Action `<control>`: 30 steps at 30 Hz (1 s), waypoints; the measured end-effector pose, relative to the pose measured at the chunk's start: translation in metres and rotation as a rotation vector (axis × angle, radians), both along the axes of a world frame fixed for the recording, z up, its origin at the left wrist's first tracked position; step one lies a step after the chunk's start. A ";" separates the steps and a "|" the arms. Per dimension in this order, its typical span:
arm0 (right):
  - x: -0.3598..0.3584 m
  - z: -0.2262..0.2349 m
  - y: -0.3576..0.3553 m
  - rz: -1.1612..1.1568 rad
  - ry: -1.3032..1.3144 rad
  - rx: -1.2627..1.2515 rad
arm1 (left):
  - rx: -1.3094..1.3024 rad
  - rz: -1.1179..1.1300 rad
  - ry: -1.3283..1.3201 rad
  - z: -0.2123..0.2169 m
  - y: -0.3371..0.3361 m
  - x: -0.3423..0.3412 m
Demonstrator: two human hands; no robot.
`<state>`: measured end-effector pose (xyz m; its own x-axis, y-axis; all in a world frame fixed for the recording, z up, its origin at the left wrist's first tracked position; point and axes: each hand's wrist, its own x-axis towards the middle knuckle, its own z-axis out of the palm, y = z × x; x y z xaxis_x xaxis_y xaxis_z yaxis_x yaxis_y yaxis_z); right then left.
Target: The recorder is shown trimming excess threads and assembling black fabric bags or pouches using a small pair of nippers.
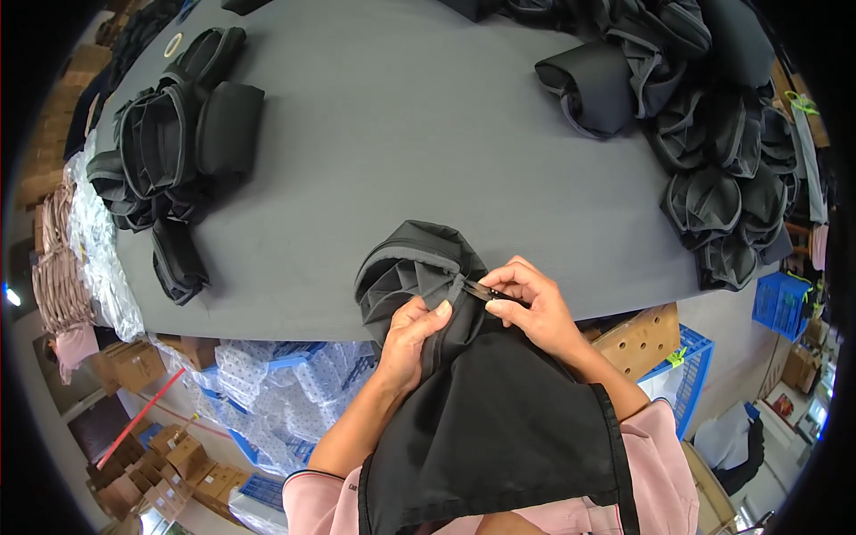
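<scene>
At the near edge of the grey table (401,152), a black fabric pouch (406,241) with a grey-edged opening is propped up in front of me. My left hand (412,343) is closed on its near side, thumb pressing the cloth close to the edging. My right hand (539,308) grips small dark thread snips (486,292) between thumb and fingers. The tips of the snips reach the pouch's edging, right beside my left thumb. Whether a thread lies between the blades is too small to tell. A black apron (499,428) hangs below my hands.
Similar black pouches are piled on the table's left (160,138) and far right (704,205). A pale ring (173,45) lies at the far left. Below the near edge are plastic-wrapped goods (267,379), a tan board with holes (637,343) and a blue crate (695,379).
</scene>
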<state>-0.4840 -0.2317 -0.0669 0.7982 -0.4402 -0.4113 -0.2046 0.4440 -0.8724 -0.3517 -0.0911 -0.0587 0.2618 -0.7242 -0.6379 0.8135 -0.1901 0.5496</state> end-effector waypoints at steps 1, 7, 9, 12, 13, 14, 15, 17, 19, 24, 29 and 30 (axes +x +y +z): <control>0.002 -0.001 0.002 -0.011 -0.029 -0.009 | 0.010 0.002 -0.001 0.000 0.000 0.000; 0.001 -0.003 0.009 -0.080 -0.051 -0.231 | 0.007 0.034 0.002 0.000 0.001 -0.001; -0.002 0.000 0.008 -0.063 -0.013 -0.153 | 0.014 0.050 0.009 0.001 0.000 -0.001; -0.002 0.002 0.005 -0.049 0.022 -0.075 | 0.011 0.056 0.032 0.005 -0.002 -0.001; 0.000 0.002 0.004 -0.048 0.016 -0.074 | 0.030 0.042 0.018 0.003 0.000 -0.001; 0.001 0.001 0.005 -0.053 0.015 -0.075 | 0.049 0.028 0.004 0.002 0.001 -0.001; 0.001 0.000 0.007 -0.069 -0.014 -0.125 | 0.048 0.024 0.003 0.003 0.000 -0.001; 0.002 -0.001 0.008 -0.081 -0.043 -0.174 | 0.035 0.030 -0.001 0.003 0.000 -0.001; 0.001 0.001 0.009 -0.077 0.000 -0.340 | 0.019 0.025 0.006 0.001 0.000 0.000; 0.001 0.004 0.007 -0.039 0.024 -0.514 | -0.002 0.020 0.038 0.000 0.001 -0.001; 0.002 0.004 0.006 -0.112 0.011 -0.319 | 0.026 0.080 0.011 -0.004 0.000 -0.002; 0.006 0.008 0.005 -0.118 -0.019 -0.358 | 0.026 0.087 0.008 -0.003 -0.003 -0.002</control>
<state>-0.4779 -0.2265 -0.0588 0.7391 -0.6431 -0.2001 -0.1524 0.1298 -0.9798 -0.3532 -0.0944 -0.0614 0.3176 -0.6823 -0.6585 0.8319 -0.1328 0.5389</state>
